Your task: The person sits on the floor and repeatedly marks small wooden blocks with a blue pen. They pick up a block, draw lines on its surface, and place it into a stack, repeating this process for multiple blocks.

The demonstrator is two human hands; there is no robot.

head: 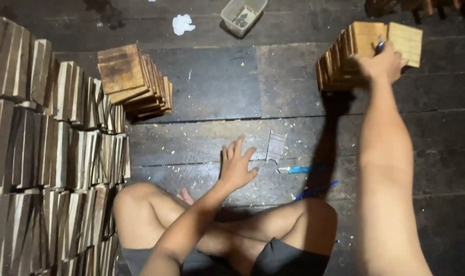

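Right hand (pixel 383 64), a blue pen between its fingers, grips a square wooden tile (pixel 405 42) at the end of a leaning tile row (pixel 340 61) far right; left hand (pixel 236 166) open, flat on the floor (pixel 207 87); a careless pull could likely topple the row.

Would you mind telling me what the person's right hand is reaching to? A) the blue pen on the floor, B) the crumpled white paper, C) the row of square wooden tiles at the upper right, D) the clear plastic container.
C: the right hand grips a tile in the row of wooden tiles at the upper right.
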